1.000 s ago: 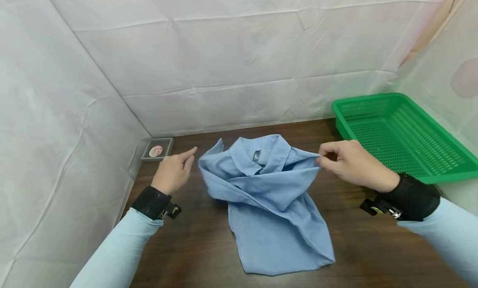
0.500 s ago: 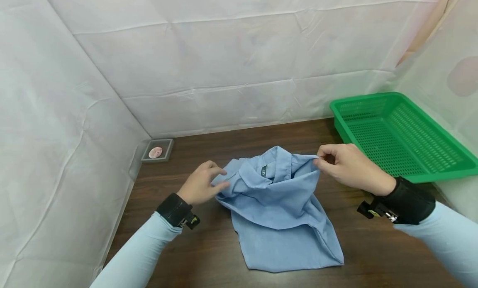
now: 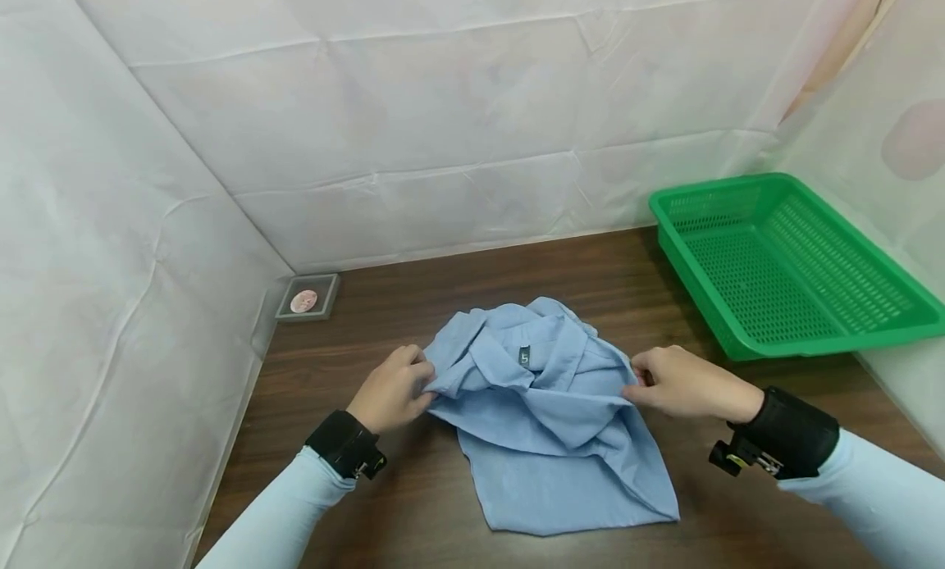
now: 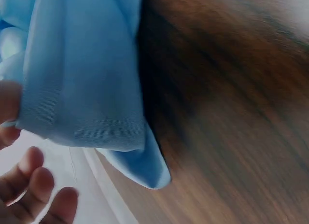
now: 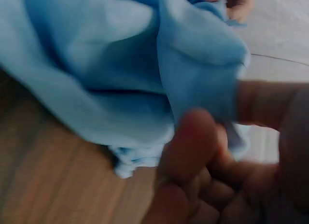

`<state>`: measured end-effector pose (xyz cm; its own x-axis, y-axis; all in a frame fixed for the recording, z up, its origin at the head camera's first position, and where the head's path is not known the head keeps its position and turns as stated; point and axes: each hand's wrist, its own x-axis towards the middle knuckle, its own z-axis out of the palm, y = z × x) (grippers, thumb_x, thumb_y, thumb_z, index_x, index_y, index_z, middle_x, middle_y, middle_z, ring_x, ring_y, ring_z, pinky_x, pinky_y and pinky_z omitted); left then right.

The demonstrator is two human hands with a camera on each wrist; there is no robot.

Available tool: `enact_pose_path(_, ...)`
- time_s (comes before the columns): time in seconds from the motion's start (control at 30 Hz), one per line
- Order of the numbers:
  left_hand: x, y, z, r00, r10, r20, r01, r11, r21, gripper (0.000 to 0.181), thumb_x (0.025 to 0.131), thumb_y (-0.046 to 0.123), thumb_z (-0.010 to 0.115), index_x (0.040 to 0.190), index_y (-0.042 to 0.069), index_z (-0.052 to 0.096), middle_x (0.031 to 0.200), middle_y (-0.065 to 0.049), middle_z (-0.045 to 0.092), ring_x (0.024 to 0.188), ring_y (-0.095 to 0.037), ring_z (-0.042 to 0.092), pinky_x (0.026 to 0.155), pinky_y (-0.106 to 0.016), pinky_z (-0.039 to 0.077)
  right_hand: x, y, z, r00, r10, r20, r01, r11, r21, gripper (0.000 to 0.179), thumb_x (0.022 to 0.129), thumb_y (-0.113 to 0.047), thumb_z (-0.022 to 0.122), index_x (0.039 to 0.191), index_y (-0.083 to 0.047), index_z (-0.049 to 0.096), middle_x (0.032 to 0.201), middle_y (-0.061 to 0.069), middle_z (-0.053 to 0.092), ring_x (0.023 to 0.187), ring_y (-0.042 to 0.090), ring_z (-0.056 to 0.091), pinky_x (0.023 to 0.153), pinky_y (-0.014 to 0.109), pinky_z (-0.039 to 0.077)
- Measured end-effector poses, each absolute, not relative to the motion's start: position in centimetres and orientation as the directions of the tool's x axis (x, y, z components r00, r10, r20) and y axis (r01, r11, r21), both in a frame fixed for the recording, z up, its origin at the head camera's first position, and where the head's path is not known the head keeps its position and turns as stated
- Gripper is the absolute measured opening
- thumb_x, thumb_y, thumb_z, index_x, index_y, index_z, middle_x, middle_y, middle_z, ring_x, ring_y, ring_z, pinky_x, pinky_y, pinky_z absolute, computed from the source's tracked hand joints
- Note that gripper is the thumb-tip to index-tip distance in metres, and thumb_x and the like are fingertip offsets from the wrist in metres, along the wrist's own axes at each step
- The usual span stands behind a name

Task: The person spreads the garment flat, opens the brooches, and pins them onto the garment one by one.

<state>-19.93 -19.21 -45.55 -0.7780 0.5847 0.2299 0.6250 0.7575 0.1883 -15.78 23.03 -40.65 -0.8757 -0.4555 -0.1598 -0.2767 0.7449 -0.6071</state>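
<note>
A light blue collared shirt (image 3: 561, 487) lies partly folded on the dark wooden table, its collar and a small dark label (image 3: 524, 356) facing up. My left hand (image 3: 394, 389) pinches the shirt's left edge between thumb and index finger; in the left wrist view the other fingers (image 4: 41, 185) stand free below the cloth (image 4: 91, 79). On the opposite side my right hand (image 3: 690, 382) pinches the right edge of the shirt. The right wrist view shows the fabric (image 5: 203, 79) gripped between thumb and fingers, with loose folds hanging beside it.
A green perforated basket (image 3: 727, 315) stands at the back right, close to the right hand. In the back left corner sits a small grey tray (image 3: 325, 307) with a pink round piece (image 3: 303, 301). White sheeting (image 3: 443, 102) walls the table at the back and sides.
My left hand has come right and down from beside the shirt and now pinches its left edge. My right hand has lowered, still holding its edge, and the collar part has sunk toward the table.
</note>
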Motion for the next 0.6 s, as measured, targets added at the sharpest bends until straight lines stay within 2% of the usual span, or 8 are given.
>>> enact_pose_path(0.1, -19.7, -19.5, -45.2, -0.762, 0.582, 0.285, 0.638, 0.750, 0.174, 0.018, 0.073, 0.013, 0.081, 0.082, 0.017, 0.066, 0.093, 0.003, 0.051, 0.083, -0.012, 0.047, 0.066, -0.027, 0.047, -15.6, 23.5, -40.8, -0.844, -0.497, -0.200, -0.286, 0.734, -0.616, 0.027, 0.090, -0.014, 0.063, 0.069, -0.014, 0.047, 0.051, -0.008, 0.044, 0.043, 0.008, 0.047, 0.045, 0.022, 0.036)
enact_pose_path(0.17, -19.7, -19.8, -44.5, -0.747, 0.577, 0.329, 0.651, 0.736, 0.188, 0.019, 0.073, 0.010, 0.080, 0.082, 0.017, 0.064, 0.092, 0.003, 0.052, 0.083, -0.013, 0.048, 0.065, -0.027, 0.047, -15.6, 23.8, -40.3, -0.852, -0.495, -0.169, -0.307, 0.736, -0.603, 0.025, 0.088, -0.008, 0.061, 0.070, -0.015, 0.046, 0.053, -0.008, 0.046, 0.044, 0.007, 0.047, 0.046, 0.022, 0.037)
enact_pose_path(0.33, -20.5, -20.5, -41.5, -0.687, 0.557, 0.467, 0.707, 0.661, 0.251, 0.022, 0.070, 0.000, 0.073, 0.075, 0.013, 0.056, 0.090, 0.000, 0.054, 0.081, -0.014, 0.050, 0.063, -0.029, 0.047, -16.4, 24.7, -37.3, -0.904, -0.428, 0.006, -0.379, 0.795, -0.474, 0.025, 0.083, 0.000, 0.058, 0.072, -0.016, 0.042, 0.058, -0.007, 0.038, 0.048, 0.005, 0.035, 0.049, 0.022, 0.029)
enact_pose_path(0.4, -20.8, -20.7, -39.9, -0.670, 0.543, 0.506, 0.721, 0.637, 0.272, 0.020, 0.070, -0.002, 0.068, 0.074, 0.012, 0.054, 0.088, -0.001, 0.056, 0.079, -0.013, 0.049, 0.063, -0.029, 0.046, -16.9, 25.0, -35.9, -0.909, -0.406, 0.092, -0.405, 0.813, -0.418, 0.022, 0.083, 0.001, 0.058, 0.077, -0.015, 0.045, 0.060, -0.006, 0.037, 0.049, 0.006, 0.033, 0.050, 0.023, 0.028)
enact_pose_path(0.5, -21.1, -21.1, -37.5, -0.662, 0.525, 0.535, 0.729, 0.617, 0.296, 0.020, 0.071, -0.005, 0.063, 0.075, 0.013, 0.056, 0.085, 0.002, 0.061, 0.073, -0.010, 0.048, 0.058, -0.026, 0.042, -17.3, 25.4, -34.0, -0.900, -0.385, 0.207, -0.436, 0.823, -0.364, 0.018, 0.084, 0.003, 0.057, 0.090, -0.012, 0.051, 0.068, -0.004, 0.046, 0.053, 0.007, 0.038, 0.052, 0.024, 0.032)
enact_pose_path(0.6, -21.2, -21.5, -35.3, -0.667, 0.525, 0.529, 0.730, 0.602, 0.323, 0.024, 0.072, -0.009, 0.059, 0.072, 0.014, 0.053, 0.084, 0.002, 0.066, 0.064, -0.009, 0.046, 0.053, -0.023, 0.037, -17.4, 25.3, -32.3, -0.886, -0.367, 0.283, -0.449, 0.830, -0.331, 0.022, 0.085, 0.005, 0.057, 0.101, -0.009, 0.053, 0.076, -0.001, 0.054, 0.058, 0.009, 0.042, 0.055, 0.026, 0.035)
